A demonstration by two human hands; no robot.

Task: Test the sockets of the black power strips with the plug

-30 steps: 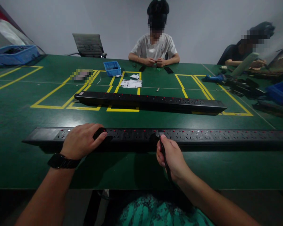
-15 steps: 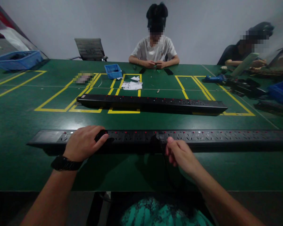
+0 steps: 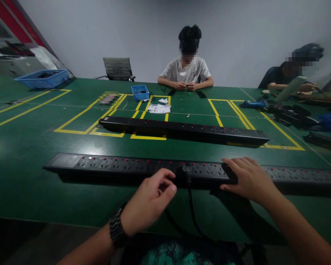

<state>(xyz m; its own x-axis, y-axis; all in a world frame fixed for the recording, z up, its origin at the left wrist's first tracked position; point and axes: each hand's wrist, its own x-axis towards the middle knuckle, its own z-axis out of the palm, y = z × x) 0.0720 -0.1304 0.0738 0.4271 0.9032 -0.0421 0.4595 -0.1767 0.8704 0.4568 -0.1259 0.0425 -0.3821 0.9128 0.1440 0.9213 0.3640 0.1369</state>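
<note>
A long black power strip [image 3: 121, 165] with red lights and many sockets lies across the table before me. A black plug [image 3: 188, 172] sits in one of its middle sockets, its cord [image 3: 191, 206] running down over the front edge. My left hand [image 3: 150, 200] hovers just left of the plug, in front of the strip, fingers loosely curled with a gap to the thumb and nothing seen in them. My right hand [image 3: 248, 180] grips across the strip to the right of the plug, fingers over the top and thumb at the front side.
Farther back lies a second power strip [image 3: 182, 130]. Beyond it are white paper scraps [image 3: 159, 108], a small blue bin [image 3: 140, 92] and a blue tool [image 3: 253, 104]. A larger blue bin [image 3: 44, 78] stands at left. Two people sit at the far side.
My left hand has let go of the strip's left part and come right, near the plug. My right hand has left the plug and moved right onto the strip. The view has shifted.
</note>
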